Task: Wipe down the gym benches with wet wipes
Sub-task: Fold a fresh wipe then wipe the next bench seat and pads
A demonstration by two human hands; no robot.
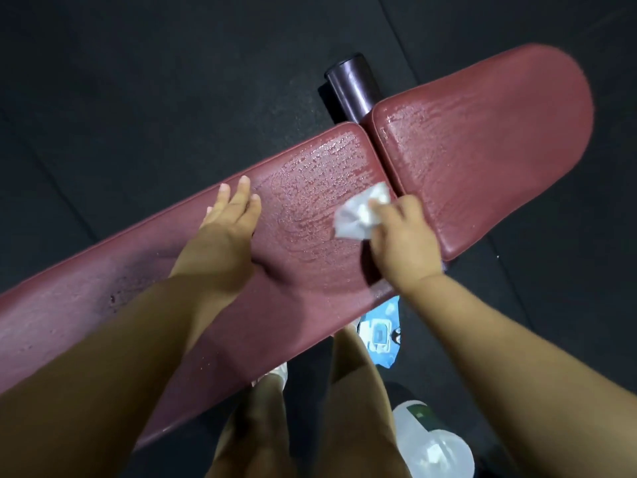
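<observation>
**A:** Hands?
**B:** Left hand (229, 215) lies flat on the counter (86, 305), which is a dark red padded vinyl gym bench. Fingers (243, 188) are straight, slightly spread, holding nothing.
**A:** Right?
**B:** Right hand (403, 236) has its fingers curled round a crumpled white wet wipe (362, 212) and presses it onto the counter. The wipe sticks out past the fingertips, toward the left hand.
**A:** Where exactly?
**B:** On the long pad (310, 270), at the end by the seam. The seam to the shorter rounded pad (482, 150) runs just right of the right fingers.
**A:** Surface?
**B:** Wet streaks and beads between the two sets of fingers and beyond them to the far edge. The shorter pad is beaded too. Behind the left wrist the vinyl looks matte.
**A:** Anything else?
**B:** Black cylindrical roller pad (351, 88) sits beyond the right fingers, past the far edge at the seam. Blue wipes pack with white flip lid (379, 331) lies on the black rubber floor (138, 81) below the right wrist, partly hidden by the counter edge. Translucent plastic jug (434, 443) stands on the floor near the right forearm. Tan trouser legs (355, 391) show between the forearms.
</observation>
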